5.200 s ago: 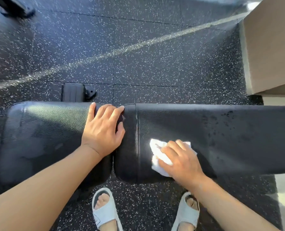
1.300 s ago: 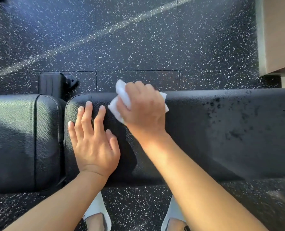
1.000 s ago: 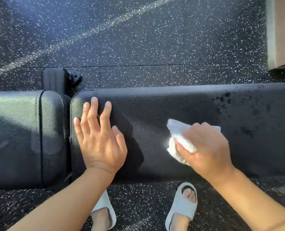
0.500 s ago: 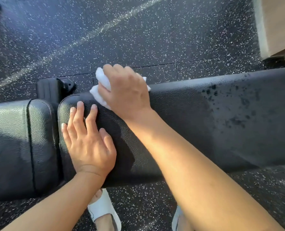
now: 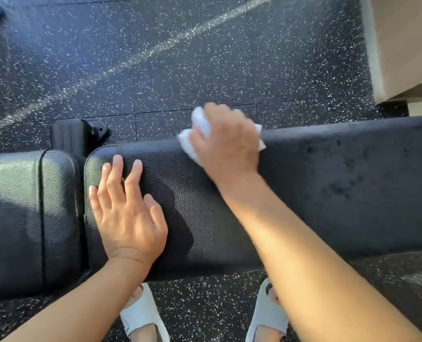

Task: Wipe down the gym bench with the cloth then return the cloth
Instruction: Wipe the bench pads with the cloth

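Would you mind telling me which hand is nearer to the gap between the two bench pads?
Left. The left hand rests flat on the long pad just beside the gap; the right hand grips the cloth farther along, at the pad's far edge.

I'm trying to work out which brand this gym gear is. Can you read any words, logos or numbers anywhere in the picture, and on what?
None: no word, brand, number or sign can be read anywhere in this view.
Bench pad: plain black grained surface with dark wet spots, no label.
Cloth: plain white.
Sandals: plain white.
Speckled floor: only a pale streak of light.
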The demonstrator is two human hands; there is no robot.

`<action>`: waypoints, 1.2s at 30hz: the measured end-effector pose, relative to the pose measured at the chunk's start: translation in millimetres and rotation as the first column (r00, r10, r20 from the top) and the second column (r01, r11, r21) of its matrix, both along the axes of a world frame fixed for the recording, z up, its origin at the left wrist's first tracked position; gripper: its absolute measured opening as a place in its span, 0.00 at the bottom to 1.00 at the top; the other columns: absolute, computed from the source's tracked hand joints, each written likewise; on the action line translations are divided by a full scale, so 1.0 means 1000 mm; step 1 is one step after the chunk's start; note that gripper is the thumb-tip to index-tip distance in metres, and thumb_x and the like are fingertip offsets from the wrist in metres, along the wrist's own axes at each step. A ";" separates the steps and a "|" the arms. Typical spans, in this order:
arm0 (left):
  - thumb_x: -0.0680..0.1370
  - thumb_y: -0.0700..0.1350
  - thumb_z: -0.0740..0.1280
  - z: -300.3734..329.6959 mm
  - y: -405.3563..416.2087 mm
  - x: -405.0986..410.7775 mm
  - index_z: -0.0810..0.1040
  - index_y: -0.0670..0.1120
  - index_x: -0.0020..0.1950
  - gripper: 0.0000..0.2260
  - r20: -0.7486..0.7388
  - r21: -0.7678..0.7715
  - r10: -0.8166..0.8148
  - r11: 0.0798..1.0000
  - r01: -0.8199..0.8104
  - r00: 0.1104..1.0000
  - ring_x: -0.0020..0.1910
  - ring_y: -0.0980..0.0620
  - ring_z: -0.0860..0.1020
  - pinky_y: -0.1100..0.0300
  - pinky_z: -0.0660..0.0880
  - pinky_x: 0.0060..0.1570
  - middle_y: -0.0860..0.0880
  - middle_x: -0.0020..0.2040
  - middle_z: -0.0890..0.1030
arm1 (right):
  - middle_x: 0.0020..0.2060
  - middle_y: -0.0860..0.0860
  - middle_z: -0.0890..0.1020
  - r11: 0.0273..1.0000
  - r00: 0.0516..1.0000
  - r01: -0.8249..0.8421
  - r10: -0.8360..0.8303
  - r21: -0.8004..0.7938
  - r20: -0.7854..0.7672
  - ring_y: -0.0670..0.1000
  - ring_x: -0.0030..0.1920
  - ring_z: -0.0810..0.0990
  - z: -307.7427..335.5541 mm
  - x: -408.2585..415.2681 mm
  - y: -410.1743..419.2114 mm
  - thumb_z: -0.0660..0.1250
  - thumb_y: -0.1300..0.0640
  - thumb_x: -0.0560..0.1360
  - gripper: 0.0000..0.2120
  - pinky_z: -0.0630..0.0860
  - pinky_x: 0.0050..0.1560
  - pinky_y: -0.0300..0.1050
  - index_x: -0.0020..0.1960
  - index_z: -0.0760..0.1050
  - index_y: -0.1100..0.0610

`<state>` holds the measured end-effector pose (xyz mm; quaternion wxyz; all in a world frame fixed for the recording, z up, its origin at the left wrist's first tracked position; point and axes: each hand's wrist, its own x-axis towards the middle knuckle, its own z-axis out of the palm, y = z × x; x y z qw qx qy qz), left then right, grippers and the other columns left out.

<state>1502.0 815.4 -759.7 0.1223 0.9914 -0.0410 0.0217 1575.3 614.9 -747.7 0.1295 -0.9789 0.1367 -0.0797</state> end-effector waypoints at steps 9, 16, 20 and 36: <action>0.77 0.48 0.56 -0.002 0.000 0.000 0.67 0.45 0.79 0.29 0.025 0.020 -0.003 1.000 0.003 1.000 0.82 0.38 0.59 0.36 0.53 0.80 0.42 0.83 0.61 | 0.39 0.50 0.81 0.941 0.957 -0.287 0.274 0.176 0.098 0.56 0.40 0.80 0.003 0.013 0.026 0.67 0.47 0.75 0.09 0.63 0.38 0.46 0.45 0.75 0.53; 0.77 0.48 0.57 -0.005 0.002 0.000 0.66 0.47 0.80 0.29 0.028 -0.002 0.006 1.000 -0.006 1.000 0.83 0.40 0.57 0.37 0.51 0.81 0.44 0.83 0.61 | 0.38 0.52 0.76 0.992 0.994 0.100 -0.104 0.083 0.044 0.58 0.42 0.74 0.000 -0.046 -0.148 0.61 0.41 0.76 0.18 0.58 0.40 0.46 0.43 0.73 0.57; 0.77 0.47 0.57 -0.005 0.002 0.000 0.66 0.47 0.80 0.29 0.017 -0.007 0.006 1.000 -0.006 1.000 0.83 0.40 0.57 0.37 0.51 0.81 0.44 0.83 0.60 | 0.39 0.54 0.78 0.996 0.995 0.075 -0.072 -0.042 0.066 0.59 0.41 0.76 0.004 -0.045 -0.094 0.64 0.46 0.78 0.12 0.62 0.38 0.49 0.46 0.75 0.56; 0.80 0.48 0.54 -0.002 0.000 -0.001 0.66 0.49 0.79 0.27 0.025 -0.022 0.019 1.000 -0.019 1.000 0.83 0.41 0.58 0.40 0.50 0.82 0.45 0.83 0.61 | 0.36 0.50 0.70 0.910 0.883 -0.414 0.394 0.028 0.255 0.52 0.35 0.66 -0.010 -0.197 -0.107 0.72 0.56 0.77 0.07 0.67 0.34 0.52 0.44 0.75 0.56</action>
